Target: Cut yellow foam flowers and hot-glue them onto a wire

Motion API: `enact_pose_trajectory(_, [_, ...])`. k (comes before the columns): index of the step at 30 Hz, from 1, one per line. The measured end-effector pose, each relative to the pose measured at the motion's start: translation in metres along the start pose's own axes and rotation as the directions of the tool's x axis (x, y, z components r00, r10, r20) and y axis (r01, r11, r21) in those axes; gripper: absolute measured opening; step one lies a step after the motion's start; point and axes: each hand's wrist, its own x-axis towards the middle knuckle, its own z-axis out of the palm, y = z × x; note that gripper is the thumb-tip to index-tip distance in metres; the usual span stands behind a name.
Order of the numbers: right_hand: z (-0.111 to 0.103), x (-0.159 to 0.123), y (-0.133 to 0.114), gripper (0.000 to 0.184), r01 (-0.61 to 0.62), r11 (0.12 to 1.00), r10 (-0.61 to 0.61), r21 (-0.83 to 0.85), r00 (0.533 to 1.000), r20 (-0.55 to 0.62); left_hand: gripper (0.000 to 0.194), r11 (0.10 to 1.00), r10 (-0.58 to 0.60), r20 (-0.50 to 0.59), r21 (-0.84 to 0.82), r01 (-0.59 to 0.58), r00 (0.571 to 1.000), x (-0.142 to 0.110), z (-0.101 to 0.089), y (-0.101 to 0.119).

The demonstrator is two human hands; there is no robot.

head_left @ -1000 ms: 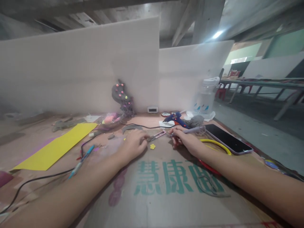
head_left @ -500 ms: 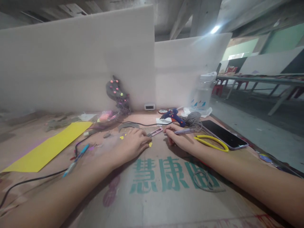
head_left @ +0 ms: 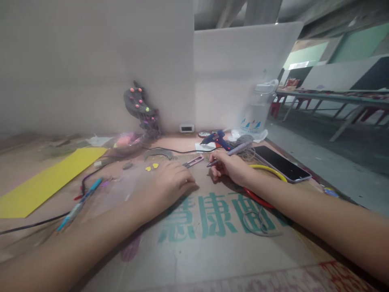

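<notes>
My right hand (head_left: 226, 165) is closed around a grey-purple pen (head_left: 240, 148), whose dark tip points left just above the cardboard surface (head_left: 194, 259). My left hand (head_left: 176, 178) lies palm down to its left, blurred, with fingertips hidden against the cardboard. Just beyond the left fingers is a pink utility knife (head_left: 196, 160). Small yellow heart pieces (head_left: 152, 166) lie left of the left hand, near a grey crescent-shaped piece (head_left: 158, 153). Under my right forearm are a yellow loop (head_left: 272, 170) and a red loop (head_left: 258, 198), which look like handles.
A blue glue gun (head_left: 220, 140), grey cord bundle (head_left: 243, 148), water bottle (head_left: 258, 107) and phone (head_left: 281, 163) stand or lie at the right. Yellow paper (head_left: 51, 180), a blue pen (head_left: 80, 202) and a black cable are left. A dotted dark figure (head_left: 139, 107) leans by the white partition.
The pen in my right hand has tilted up more steeply. My left hand has turned and shifted slightly nearer; the yellow piece by its thumb is out of sight. The view has tilted down.
</notes>
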Motion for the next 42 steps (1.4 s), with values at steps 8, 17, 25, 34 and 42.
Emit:
enact_pose_trajectory(8, [0.009, -0.01, -0.011, 0.03, 0.006, 0.979, -0.019, -0.201, 0.998, -0.062, 0.025, 0.996, 0.085, 0.044, -0.033, -0.084, 0.995, -0.002, 0.005, 0.006])
enact_pose_trajectory(17, [0.046, -0.034, -0.013, 0.032, 0.098, 0.946, -0.059, -0.31, 0.989, 0.133, 0.028, 0.992, 0.109, -0.044, 0.061, -0.106, 0.993, -0.001, -0.002, 0.011])
enact_pose_trajectory(25, [0.028, -0.019, -0.022, 0.052, -0.086, 0.901, 0.029, 0.425, 0.99, 0.14, 0.032, 0.998, 0.042, 0.0, 0.053, -0.042, 0.999, 0.0, 0.004, 0.003])
enact_pose_trajectory(34, [0.024, -0.02, -0.019, 0.062, -0.141, 0.905, 0.043, 0.402, 0.969, 0.243, 0.022, 0.983, 0.181, 0.058, 0.019, -0.182, 0.982, 0.0, -0.002, 0.012])
enact_pose_trajectory(42, [0.024, -0.017, -0.02, 0.057, -0.13, 0.897, 0.082, 0.422, 0.988, 0.129, 0.021, 0.98, 0.197, 0.074, -0.004, -0.197, 0.978, 0.0, -0.006, 0.014])
